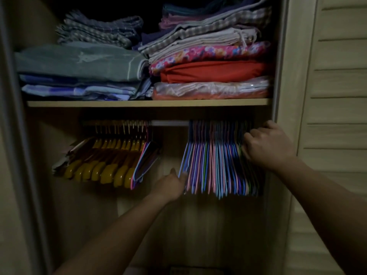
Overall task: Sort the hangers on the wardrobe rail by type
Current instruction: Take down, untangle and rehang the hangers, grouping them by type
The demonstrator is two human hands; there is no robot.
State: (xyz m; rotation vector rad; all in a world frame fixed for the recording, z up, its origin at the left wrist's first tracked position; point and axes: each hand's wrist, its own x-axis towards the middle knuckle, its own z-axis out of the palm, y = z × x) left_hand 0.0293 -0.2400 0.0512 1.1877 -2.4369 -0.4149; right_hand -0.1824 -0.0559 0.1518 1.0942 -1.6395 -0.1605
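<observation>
On the wardrobe rail (169, 122), wooden hangers (107, 161) hang left, wire hangers (216, 161) right. Right hand (266, 143) grips the wire bunch; left hand (170, 184), grip closed, pinches its nearest hanger. Likely next: fetch the few wire strays (146, 161) beside the wooden ones.

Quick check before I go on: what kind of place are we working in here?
Most likely the inside of a home wardrobe. A rail carries thick yellow hangers and thin coloured hangers, a shelf above holds folded fabrics, and a slatted door stands on the right.
</observation>
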